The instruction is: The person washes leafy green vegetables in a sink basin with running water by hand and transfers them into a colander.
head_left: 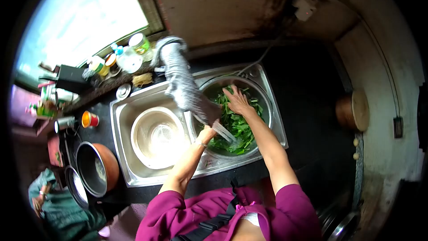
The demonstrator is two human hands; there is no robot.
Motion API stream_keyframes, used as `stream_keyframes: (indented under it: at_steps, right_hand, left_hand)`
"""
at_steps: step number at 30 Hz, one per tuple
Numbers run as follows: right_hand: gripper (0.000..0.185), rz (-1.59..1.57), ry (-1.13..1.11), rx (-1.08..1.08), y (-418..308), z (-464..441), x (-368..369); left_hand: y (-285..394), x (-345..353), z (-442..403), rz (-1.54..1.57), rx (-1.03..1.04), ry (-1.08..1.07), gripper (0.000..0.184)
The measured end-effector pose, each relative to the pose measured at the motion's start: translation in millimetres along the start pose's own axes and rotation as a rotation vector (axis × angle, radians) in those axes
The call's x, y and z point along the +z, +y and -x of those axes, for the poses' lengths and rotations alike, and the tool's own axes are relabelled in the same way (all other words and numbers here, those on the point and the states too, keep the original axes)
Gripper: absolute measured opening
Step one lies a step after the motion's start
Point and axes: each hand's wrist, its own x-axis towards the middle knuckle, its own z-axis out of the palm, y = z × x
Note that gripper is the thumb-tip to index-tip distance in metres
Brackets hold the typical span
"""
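Leafy greens (238, 127) lie in water in a large metal basin (269, 107) set in the right sink bowl. My right hand (238, 101) rests on the greens with fingers spread, holding nothing. A grey cloth (176, 69) is wrapped around the faucet, whose metal is mostly hidden. My left hand (207, 135) is closed at the lower end of this wrapped faucet; its fingers are partly hidden. A stream of water (224, 132) pours beside my left hand onto the greens.
A perforated colander (135, 129) sits in the left bowl of the steel sink (118, 145). Left of it are a deep pot (109, 169) and an orange cup (90, 119). Bottles and jars (139, 43) line the window ledge. Another person's teal clothing (67, 209) shows lower left.
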Motion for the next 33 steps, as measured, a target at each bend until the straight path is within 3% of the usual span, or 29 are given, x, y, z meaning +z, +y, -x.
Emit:
stream_keyframes:
  at_steps: [2,5,7,9,11,13,15,16,17,19,20,22,26,29,33]
  right_hand:
    - [0.053,-0.008,-0.121,0.081,2,3,13]
    - [0.046,-0.129,-0.151,0.042,16,11,19]
    - [0.039,-0.222,-0.214,-0.01,2,28,-10]
    - [0.032,-0.457,-0.092,-0.205,19,25,-3]
    - [0.029,-0.553,-0.12,-0.18,30,18,-7]
    - [0.048,-0.558,-0.085,-0.182,35,13,-18]
    - [0.064,-0.296,0.105,-0.218,27,5,-30]
    - [0.072,-0.225,0.037,-0.064,18,5,-37]
    - [0.072,-0.226,0.04,-0.07,8,6,-32]
    - [0.072,-0.056,0.06,0.042,-4,16,-13]
    - [0.072,0.003,0.064,0.043,0,16,14]
    - [0.063,-0.289,-0.056,0.11,18,11,50]
    - [0.042,-0.249,-0.218,-0.011,0,31,-1]
    - [0.034,-0.558,-0.195,-0.151,-3,40,-35]
    - [0.057,-0.55,-0.117,-0.196,24,36,-52]
  left_hand:
    - [-7,-3,6,0.241,-0.152,-0.124,0.054]
    - [17,-29,0,-0.091,-0.336,-0.208,0.058]
    - [50,-76,-6,0.148,-0.549,-0.257,0.053]
    - [21,-37,-2,0.267,-0.466,-0.181,0.047]
    - [47,-73,-17,0.435,-0.479,-0.162,0.045]
    - [30,-52,-23,0.554,-0.328,-0.056,0.044]
    - [24,-45,-27,0.584,-0.301,0.01,0.045]
    - [12,-30,-28,0.436,-0.237,-0.011,0.053]
    - [21,-43,-26,0.43,-0.236,-0.007,0.053]
    - [53,-83,-18,-0.01,-0.376,-0.162,0.063]
    - [56,-83,-11,0.094,-0.423,-0.123,0.067]
    - [45,-61,2,0.139,-0.45,-0.17,0.064]
    - [44,-82,0,0.293,-0.522,-0.204,0.049]
    - [63,-106,-11,0.29,-0.517,-0.219,0.045]
    - [67,-112,-16,0.281,-0.367,-0.025,0.041]
